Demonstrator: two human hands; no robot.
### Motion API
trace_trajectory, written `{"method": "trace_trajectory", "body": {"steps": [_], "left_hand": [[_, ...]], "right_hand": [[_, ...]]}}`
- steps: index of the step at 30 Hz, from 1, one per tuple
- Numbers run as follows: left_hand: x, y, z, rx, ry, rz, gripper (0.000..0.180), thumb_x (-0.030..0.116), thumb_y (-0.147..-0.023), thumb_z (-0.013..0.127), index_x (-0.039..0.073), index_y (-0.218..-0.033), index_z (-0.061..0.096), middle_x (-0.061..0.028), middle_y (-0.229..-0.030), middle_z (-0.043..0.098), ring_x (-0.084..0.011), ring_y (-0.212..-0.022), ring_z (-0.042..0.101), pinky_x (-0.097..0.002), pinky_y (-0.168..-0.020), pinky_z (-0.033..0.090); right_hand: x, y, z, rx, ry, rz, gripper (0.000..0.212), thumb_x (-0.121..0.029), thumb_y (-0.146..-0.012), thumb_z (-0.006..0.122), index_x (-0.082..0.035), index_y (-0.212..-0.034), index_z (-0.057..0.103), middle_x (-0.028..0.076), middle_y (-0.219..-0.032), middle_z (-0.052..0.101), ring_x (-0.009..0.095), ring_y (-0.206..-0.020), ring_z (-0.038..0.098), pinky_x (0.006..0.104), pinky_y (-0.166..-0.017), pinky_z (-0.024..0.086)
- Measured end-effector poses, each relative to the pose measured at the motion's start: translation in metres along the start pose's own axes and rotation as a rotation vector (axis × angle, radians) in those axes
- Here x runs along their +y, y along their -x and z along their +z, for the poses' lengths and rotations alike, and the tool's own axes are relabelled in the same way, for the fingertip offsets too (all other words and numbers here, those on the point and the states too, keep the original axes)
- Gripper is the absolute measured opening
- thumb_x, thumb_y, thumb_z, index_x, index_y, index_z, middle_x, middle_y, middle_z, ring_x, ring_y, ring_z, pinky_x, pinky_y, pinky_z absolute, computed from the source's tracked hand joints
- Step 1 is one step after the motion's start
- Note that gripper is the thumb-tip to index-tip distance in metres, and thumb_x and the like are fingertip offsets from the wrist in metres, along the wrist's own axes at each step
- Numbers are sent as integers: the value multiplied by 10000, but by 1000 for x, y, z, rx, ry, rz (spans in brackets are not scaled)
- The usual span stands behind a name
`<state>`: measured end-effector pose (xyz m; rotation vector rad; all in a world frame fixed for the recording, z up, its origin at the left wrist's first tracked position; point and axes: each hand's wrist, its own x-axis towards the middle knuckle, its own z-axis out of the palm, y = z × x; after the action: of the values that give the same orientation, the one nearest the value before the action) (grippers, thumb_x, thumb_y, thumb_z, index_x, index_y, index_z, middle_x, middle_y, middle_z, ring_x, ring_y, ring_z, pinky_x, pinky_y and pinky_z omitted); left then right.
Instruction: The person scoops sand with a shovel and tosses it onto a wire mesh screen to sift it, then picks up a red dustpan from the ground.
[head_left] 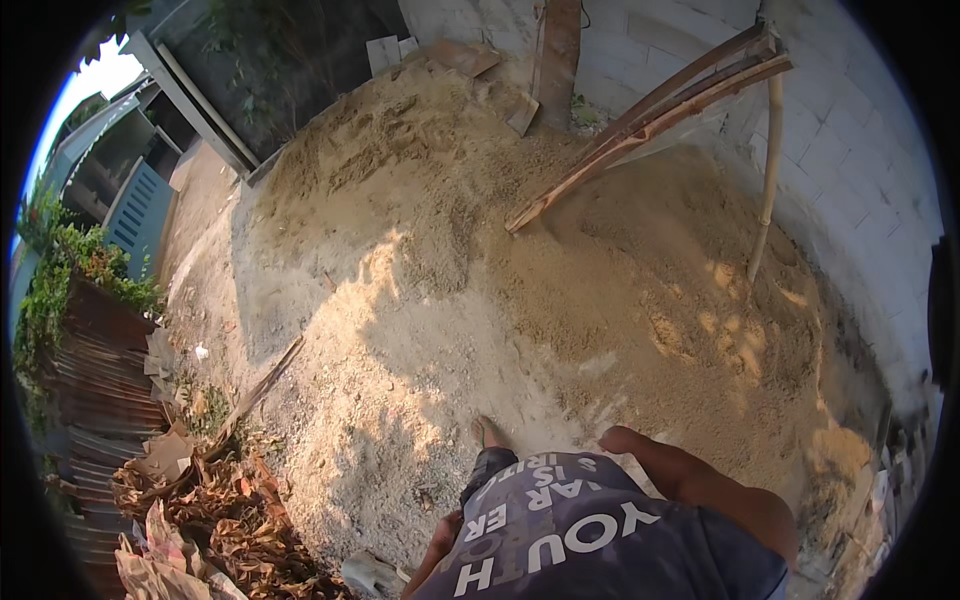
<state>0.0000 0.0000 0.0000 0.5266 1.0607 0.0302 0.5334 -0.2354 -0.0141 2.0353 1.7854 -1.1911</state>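
"In the head view, what are the hands doing?"

"I cannot tell. The right arm is bent out beside the dark printed shirt, and the left arm shows only in part at the lower edge. Neither the left hand nor the right hand can be made out, so how far open they are, or what they hold, is hidden."

"What lies nearest to them?"

"A sand heap, spread ahead of the person and off to the right. By the left arm there's a pale grey object, cut off by the edge; its kind is unclear. One foot stands on the pale gritty ground."

"And further out?"

"Long timbers slant up from the sand toward the top of a slim pole, near a pale block wall. At left, dry leaves are piled beside rusty corrugated sheeting, with green plants above it and a blue-green slatted panel behind."
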Motion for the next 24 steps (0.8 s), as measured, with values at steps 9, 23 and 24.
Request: {"method": "trace_trajectory", "body": {"steps": [9, 23, 24], "left_hand": [[435, -70, 29, 261, -129, 382, 322, 302, -899, 453, 50, -1068, 560, -113, -1142, 619, -262, -974, 611, -397, -831, 480], [608, -263, 10, 222, -1305, 459, 400, 290, -889, 554, -6, -1151, 618, -118, -1123, 650, -194, -897, 631, -304, -734, 494], [645, -263, -1, 200, -1126, 182, 409, 310, -891, 554, 6, -1159, 613, -108, -1121, 647, -202, -891, 628, -323, -743, 493]], "right_hand": [[-51, -93, -208, 222, -375, 456, 468, -402, -878, 454, 3, -966, 673, 247, -996, 649, 377, -976, 616, 460, -879, 457], [-28, -359, -431, 251, -616, 578, 394, -343, -831, 545, 32, -883, 657, 251, -826, 648, 385, -816, 640, 465, -751, 495], [-17, -390, -464, 336, -622, 600, 396, -340, -835, 546, 36, -886, 655, 256, -834, 647, 384, -822, 639, 462, -755, 495]]}}
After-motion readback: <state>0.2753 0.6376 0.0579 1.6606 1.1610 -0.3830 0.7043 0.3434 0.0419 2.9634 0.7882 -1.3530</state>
